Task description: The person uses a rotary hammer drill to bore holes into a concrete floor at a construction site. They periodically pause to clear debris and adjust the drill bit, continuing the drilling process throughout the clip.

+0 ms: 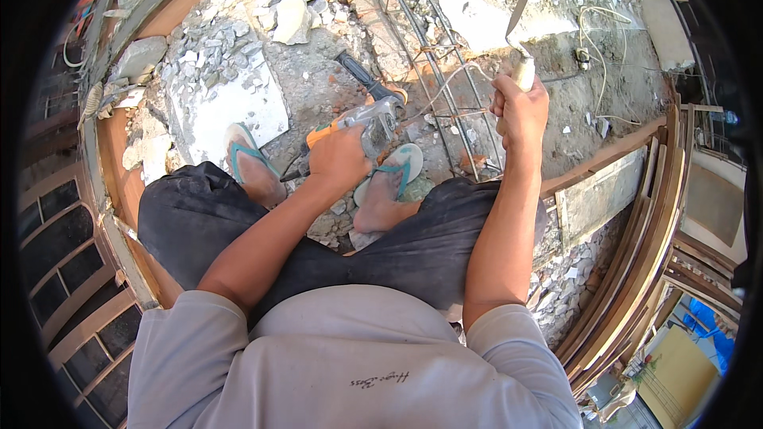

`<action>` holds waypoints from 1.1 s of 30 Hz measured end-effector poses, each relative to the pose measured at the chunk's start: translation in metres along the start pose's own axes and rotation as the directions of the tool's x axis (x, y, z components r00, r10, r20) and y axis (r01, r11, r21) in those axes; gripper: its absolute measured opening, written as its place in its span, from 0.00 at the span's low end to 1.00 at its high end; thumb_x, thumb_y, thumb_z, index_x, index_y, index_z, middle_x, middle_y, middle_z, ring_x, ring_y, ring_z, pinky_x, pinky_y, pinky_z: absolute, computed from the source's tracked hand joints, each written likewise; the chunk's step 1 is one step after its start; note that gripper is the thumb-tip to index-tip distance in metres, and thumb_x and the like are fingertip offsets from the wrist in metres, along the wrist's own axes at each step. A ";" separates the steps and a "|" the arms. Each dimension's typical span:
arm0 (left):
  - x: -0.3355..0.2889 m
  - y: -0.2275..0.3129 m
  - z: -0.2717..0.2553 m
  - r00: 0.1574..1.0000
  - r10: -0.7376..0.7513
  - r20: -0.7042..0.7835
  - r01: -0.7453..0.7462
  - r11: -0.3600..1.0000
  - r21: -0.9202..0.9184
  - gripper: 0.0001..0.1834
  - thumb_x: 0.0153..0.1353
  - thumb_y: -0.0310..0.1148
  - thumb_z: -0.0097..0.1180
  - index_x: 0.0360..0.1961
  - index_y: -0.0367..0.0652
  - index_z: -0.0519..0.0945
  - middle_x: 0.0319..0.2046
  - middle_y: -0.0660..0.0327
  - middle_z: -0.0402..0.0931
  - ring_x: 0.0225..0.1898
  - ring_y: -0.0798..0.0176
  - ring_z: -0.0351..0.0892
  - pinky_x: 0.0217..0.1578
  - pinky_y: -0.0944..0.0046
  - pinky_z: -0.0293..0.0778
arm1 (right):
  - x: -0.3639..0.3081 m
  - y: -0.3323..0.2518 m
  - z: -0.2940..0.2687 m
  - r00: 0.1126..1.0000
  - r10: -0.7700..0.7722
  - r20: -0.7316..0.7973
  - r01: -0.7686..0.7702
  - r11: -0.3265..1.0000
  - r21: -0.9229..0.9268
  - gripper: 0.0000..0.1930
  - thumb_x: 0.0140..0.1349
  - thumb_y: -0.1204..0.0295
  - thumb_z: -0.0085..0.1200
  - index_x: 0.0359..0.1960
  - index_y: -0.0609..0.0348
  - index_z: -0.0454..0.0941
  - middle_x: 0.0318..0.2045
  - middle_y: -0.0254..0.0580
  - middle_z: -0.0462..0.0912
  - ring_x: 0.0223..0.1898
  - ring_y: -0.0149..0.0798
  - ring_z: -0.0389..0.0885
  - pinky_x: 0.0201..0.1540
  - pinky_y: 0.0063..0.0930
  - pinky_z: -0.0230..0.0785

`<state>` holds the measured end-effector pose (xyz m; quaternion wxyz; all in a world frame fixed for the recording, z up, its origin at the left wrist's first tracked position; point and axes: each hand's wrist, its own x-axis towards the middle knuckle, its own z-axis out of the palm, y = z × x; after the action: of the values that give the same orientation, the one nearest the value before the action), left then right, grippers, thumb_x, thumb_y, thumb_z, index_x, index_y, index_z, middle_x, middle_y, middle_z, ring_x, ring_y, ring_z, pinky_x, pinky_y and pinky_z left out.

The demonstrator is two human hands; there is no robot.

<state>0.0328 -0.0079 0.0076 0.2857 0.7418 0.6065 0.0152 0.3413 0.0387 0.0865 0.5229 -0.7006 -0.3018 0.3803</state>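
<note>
My left hand (339, 157) is closed round the body of an orange and grey power tool (378, 117), low between my feet. A black ribbed handle (358, 71) sticks out from its far end. Its working tip is not clear from here. Higher and to the right, my right hand (521, 113) grips the pale handle of a trowel (527, 1). The blade points up and away, seen nearly edge-on. Under the trowel hand runs a long steel rebar cage (433, 52).
White and grey rubble (214, 56) lies on a pale slab at the left. A thin cable (584, 32) loops over the dirt at the right, near a small plug. Long wooden boards (648, 246) are stacked at my right. My feet wear flip-flops (407, 163).
</note>
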 end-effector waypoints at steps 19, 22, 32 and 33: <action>0.006 -0.017 -0.013 0.995 -0.057 -0.079 0.043 0.984 -0.172 0.23 0.64 0.44 0.76 0.53 0.38 0.90 0.41 0.42 0.91 0.47 0.34 0.91 0.47 0.44 0.84 | 0.014 0.015 0.004 0.995 -0.101 0.023 0.103 0.939 -0.327 0.22 0.54 0.58 0.68 0.41 0.67 0.88 0.29 0.48 0.89 0.33 0.42 0.87 0.45 0.41 0.80; -0.017 -0.012 -0.017 0.989 -0.088 -0.121 0.074 0.990 -0.120 0.22 0.64 0.44 0.75 0.52 0.41 0.90 0.42 0.43 0.91 0.47 0.32 0.90 0.46 0.44 0.84 | 0.011 0.013 0.000 0.996 -0.088 -0.001 0.084 0.956 -0.281 0.23 0.54 0.58 0.68 0.43 0.67 0.88 0.29 0.48 0.89 0.33 0.42 0.86 0.44 0.40 0.79; -0.026 -0.019 0.002 0.984 -0.117 -0.134 0.108 0.992 -0.072 0.22 0.57 0.43 0.77 0.50 0.43 0.91 0.41 0.41 0.91 0.46 0.33 0.90 0.47 0.42 0.84 | -0.006 -0.003 0.003 0.996 -0.076 0.036 0.077 0.997 -0.025 0.12 0.59 0.72 0.67 0.39 0.66 0.82 0.22 0.35 0.81 0.21 0.29 0.74 0.27 0.30 0.69; -0.025 -0.018 0.006 0.984 -0.129 -0.121 0.123 0.991 -0.056 0.22 0.57 0.43 0.78 0.50 0.43 0.91 0.41 0.41 0.91 0.46 0.33 0.90 0.47 0.41 0.84 | -0.008 -0.004 0.003 0.994 -0.089 0.055 0.089 0.996 0.004 0.09 0.60 0.75 0.66 0.38 0.65 0.80 0.20 0.34 0.78 0.18 0.28 0.71 0.25 0.29 0.66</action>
<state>0.0126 -0.0310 0.0026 0.2655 0.6924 0.6683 0.0581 0.3344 0.0348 0.0915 0.5316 -0.6752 -0.3468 0.3760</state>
